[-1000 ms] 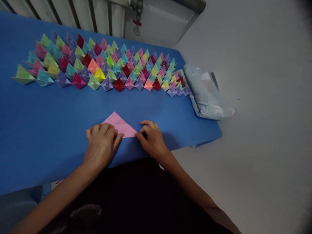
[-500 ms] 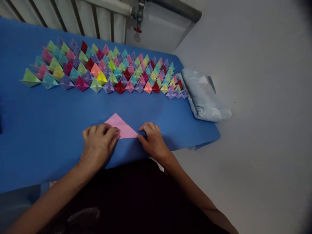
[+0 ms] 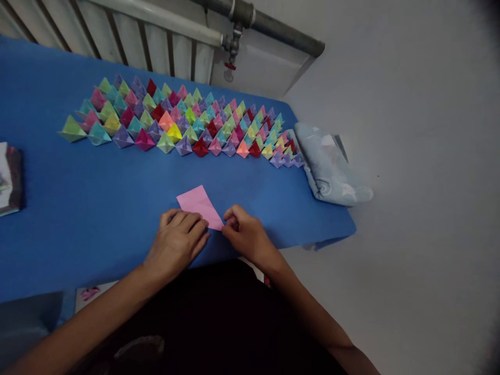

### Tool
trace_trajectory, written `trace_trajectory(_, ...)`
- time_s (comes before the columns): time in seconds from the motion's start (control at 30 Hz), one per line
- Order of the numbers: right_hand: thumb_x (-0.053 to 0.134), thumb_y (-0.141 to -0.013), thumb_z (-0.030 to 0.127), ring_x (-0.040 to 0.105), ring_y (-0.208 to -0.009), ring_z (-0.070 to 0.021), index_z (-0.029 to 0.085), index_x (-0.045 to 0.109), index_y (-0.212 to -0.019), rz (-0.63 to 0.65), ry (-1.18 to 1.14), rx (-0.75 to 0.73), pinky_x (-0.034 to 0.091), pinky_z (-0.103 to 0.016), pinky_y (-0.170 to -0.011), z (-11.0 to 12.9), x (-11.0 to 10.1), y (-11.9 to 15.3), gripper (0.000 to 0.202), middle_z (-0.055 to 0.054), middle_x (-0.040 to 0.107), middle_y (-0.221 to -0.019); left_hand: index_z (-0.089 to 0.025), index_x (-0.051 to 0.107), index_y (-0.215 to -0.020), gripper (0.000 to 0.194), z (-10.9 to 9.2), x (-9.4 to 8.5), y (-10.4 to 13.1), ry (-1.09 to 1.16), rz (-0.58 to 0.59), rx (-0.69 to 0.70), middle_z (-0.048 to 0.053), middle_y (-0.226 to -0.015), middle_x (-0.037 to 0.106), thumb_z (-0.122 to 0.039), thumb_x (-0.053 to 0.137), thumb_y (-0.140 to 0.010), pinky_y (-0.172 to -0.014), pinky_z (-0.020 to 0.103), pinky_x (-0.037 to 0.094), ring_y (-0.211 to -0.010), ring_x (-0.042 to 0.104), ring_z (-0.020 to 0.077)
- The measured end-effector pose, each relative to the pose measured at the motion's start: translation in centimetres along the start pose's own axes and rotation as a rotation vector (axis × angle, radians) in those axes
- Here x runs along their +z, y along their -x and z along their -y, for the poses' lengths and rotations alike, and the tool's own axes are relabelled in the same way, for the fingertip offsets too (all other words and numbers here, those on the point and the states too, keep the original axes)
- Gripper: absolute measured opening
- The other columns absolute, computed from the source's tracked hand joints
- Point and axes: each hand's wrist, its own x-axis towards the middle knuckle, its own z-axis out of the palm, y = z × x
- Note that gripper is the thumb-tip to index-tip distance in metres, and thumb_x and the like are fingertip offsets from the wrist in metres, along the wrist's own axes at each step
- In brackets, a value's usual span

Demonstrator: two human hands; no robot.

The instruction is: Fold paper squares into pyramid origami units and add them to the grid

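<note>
A pink sheet of paper (image 3: 200, 202), folded, lies on the blue table in front of me. My left hand (image 3: 180, 235) covers its near left part, with bent fingers and thumb pressing on it; the edge beneath them is hidden. At the right-hand corner, my right hand (image 3: 245, 232) pinches the paper between thumb and fingers, the other fingers curled in. Beyond the hands stand rows of small folded paper pieces (image 3: 166, 143) in many colours, pointed at the top.
A folded grey-blue cloth (image 3: 328, 169) lies at the table's right end against the wall. On the left, a white and dark object (image 3: 11, 179) is partly in view. Behind the blue table (image 3: 117, 208) are a radiator (image 3: 128, 44) and a pipe with a red-handled valve (image 3: 230, 66).
The pink paper has gone from a triangle to a four-sided shape, its outline turned. My left hand has shifted right, nearer my right hand. The view has swung left, showing the object there.
</note>
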Motion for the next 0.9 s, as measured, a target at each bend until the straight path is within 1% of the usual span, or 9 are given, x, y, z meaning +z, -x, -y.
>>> trace_trajectory(0.1, 0.06, -0.077, 0.015, 0.054, -0.059, -0.0103, 0.023, 0.054, -0.084, 0.073, -0.293, 0.073, 0.042, -0.023, -0.058, 0.5, -0.5, 0.2, 0.012, 0.008, 0.058, -0.066, -0.019, 0.071, -0.098, 0.019, 0.0, 0.0, 0.0, 0.023, -0.044, -0.013, 0.009, -0.096, 0.075, -0.021, 0.052, -0.098, -0.089, 0.045, 0.045, -0.087, 0.067, 0.024)
trace_trajectory(0.2, 0.063, -0.084, 0.027, 0.062, -0.072, -0.0127, 0.023, 0.059, -0.09, 0.056, -0.424, 0.0, 0.049, -0.027, -0.068, 1.6, -1.5, 0.9, 0.009, 0.003, 0.065, -0.077, -0.02, 0.07, -0.097, 0.021, 0.3, -0.8, -0.2, 0.127, -0.103, -0.039, 0.005, -0.091, 0.076, -0.017, 0.049, -0.1, -0.094, 0.043, 0.044, -0.081, 0.068, 0.0197)
trace_trajectory(0.3, 0.068, -0.086, 0.039, 0.064, -0.103, -0.0186, 0.025, 0.064, -0.108, -0.15, -0.318, -0.216, 0.051, -0.035, -0.091, 3.1, -2.7, 1.6, 0.026, -0.004, 0.069, -0.11, -0.024, 0.07, -0.099, 0.018, 0.5, -2.7, -0.7, 0.347, -0.099, -0.147, 0.001, -0.091, 0.077, -0.027, 0.052, -0.101, -0.095, 0.042, 0.046, -0.081, 0.068, 0.0176)
trace_trajectory(0.37, 0.074, -0.083, 0.038, 0.061, -0.116, -0.0215, 0.026, 0.064, -0.117, -0.122, -0.193, -0.32, 0.046, -0.039, -0.103, 3.9, -3.3, 1.7, 0.037, -0.005, 0.067, -0.122, -0.026, 0.071, -0.095, 0.019, 0.5, -4.2, -1.2, 0.532, -0.041, -0.248, -0.001, -0.087, 0.076, -0.035, 0.055, -0.099, -0.086, 0.038, 0.051, -0.08, 0.068, 0.017)
trace_trajectory(0.53, 0.066, -0.086, 0.028, 0.063, -0.077, -0.0128, 0.025, 0.058, -0.122, 0.127, -0.331, -0.256, 0.051, -0.028, -0.075, 4.6, -2.6, 0.3, 0.037, 0.003, 0.067, -0.085, -0.022, 0.068, -0.08, 0.028, 0.5, -5.3, -1.3, 0.912, 0.182, -0.573, -0.002, -0.074, 0.069, -0.045, 0.059, -0.093, -0.062, 0.029, 0.051, -0.066, 0.063, 0.0151)
trace_trajectory(0.63, 0.064, -0.081, 0.023, 0.054, -0.061, -0.0097, 0.024, 0.059, -0.113, 0.219, -0.391, -0.123, 0.044, -0.023, -0.059, 4.0, -1.4, -1.5, 0.032, 0.008, 0.057, -0.069, -0.021, 0.068, -0.087, 0.027, 0.9, -4.5, -0.6, 0.844, 0.148, -0.715, 0.0, -0.078, 0.07, -0.047, 0.061, -0.089, -0.063, 0.03, 0.053, -0.069, 0.065, 0.0171)
trace_trajectory(0.7, 0.062, -0.078, 0.017, 0.051, -0.058, -0.0097, 0.023, 0.059, -0.108, 0.231, -0.309, -0.048, 0.04, -0.022, -0.056, 3.6, -0.6, -2.8, 0.031, 0.009, 0.053, -0.065, -0.021, 0.068, -0.096, 0.024, 1.2, -3.9, -0.3, 0.605, 0.014, -0.671, 0.003, -0.088, 0.072, -0.043, 0.061, -0.089, -0.074, 0.035, 0.055, -0.08, 0.068, 0.0206)
trace_trajectory(0.77, 0.06, -0.075, 0.012, 0.053, -0.059, -0.0107, 0.023, 0.06, -0.105, 0.226, -0.169, -0.033, 0.038, -0.023, -0.056, 3.3, 0.2, -4.1, 0.032, 0.008, 0.055, -0.065, -0.021, 0.068, -0.101, 0.019, 1.4, -3.4, -0.1, 0.412, -0.064, -0.483, 0.004, -0.095, 0.073, -0.034, 0.057, -0.092, -0.083, 0.039, 0.055, -0.09, 0.068, 0.0221)
trace_trajectory(0.9, 0.059, -0.077, 0.014, 0.056, -0.063, -0.0138, 0.023, 0.06, -0.106, 0.313, -0.001, -0.038, 0.04, -0.026, -0.059, 3.4, 1.0, -5.2, 0.031, 0.005, 0.057, -0.068, -0.021, 0.067, -0.096, 0.025, 1.6, -1.8, 0.0, 0.356, 0.058, -0.144, 0.004, -0.094, 0.074, -0.02, 0.043, -0.099, -0.081, 0.035, 0.053, -0.087, 0.068, 0.0187)
